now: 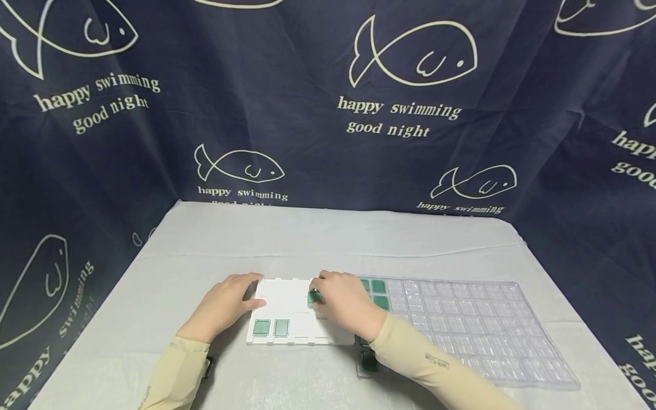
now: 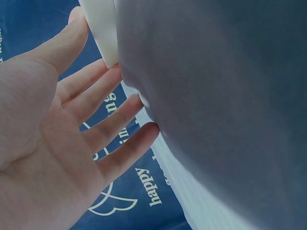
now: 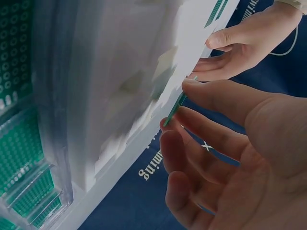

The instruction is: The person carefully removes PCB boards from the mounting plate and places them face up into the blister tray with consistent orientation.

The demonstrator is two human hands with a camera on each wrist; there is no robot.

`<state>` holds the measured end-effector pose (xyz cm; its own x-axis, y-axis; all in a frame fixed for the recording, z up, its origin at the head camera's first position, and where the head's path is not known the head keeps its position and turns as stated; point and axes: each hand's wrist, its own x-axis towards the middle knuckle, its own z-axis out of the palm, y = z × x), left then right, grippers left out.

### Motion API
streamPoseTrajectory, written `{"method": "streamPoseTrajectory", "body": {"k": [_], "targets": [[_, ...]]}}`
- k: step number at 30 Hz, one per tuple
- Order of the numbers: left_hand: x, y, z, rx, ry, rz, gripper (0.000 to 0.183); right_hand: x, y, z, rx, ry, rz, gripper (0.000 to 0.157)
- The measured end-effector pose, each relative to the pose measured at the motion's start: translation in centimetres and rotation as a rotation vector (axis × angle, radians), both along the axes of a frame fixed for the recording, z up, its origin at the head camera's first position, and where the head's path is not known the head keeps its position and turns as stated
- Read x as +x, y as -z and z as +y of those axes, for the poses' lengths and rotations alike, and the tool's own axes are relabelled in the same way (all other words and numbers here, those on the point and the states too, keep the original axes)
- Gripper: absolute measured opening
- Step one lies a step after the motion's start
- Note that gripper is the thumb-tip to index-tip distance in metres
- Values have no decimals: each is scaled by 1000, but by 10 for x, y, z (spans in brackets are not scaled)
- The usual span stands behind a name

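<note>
My right hand (image 1: 344,299) pinches a small green perfboard (image 1: 314,297) between thumb and fingertips, over the right part of a white slotted plate (image 1: 279,297). In the right wrist view the perfboard (image 3: 175,108) is seen nearly edge-on, tilted, close over the plate. At the plate's left edge rests my left hand (image 1: 225,302), thumb on the near side and fingers at the far corner. The left wrist view shows those fingers mostly straight against the plate (image 2: 101,33). Two more perfboards, one at the left (image 1: 262,327) and its neighbour (image 1: 281,327), lie in the plate's front row.
Right of the plate lies a clear plastic compartment tray (image 1: 487,324). Several green perfboards (image 1: 378,286) sit in its left compartments, partly covered by my right hand. A dark object (image 1: 368,360) shows below my right wrist. A patterned curtain (image 1: 318,114) hangs behind the pale table (image 1: 328,233).
</note>
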<state>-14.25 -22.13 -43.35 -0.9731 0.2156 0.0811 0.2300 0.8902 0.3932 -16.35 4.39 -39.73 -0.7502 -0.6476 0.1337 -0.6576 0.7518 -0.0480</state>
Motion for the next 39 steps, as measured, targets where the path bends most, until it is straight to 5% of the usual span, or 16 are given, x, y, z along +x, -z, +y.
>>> {"method": "streamPoseTrajectory", "body": {"k": [39], "targets": [[-1, 0, -1, 8, 5, 3, 54, 15, 0, 51, -75, 76, -18, 26]]}}
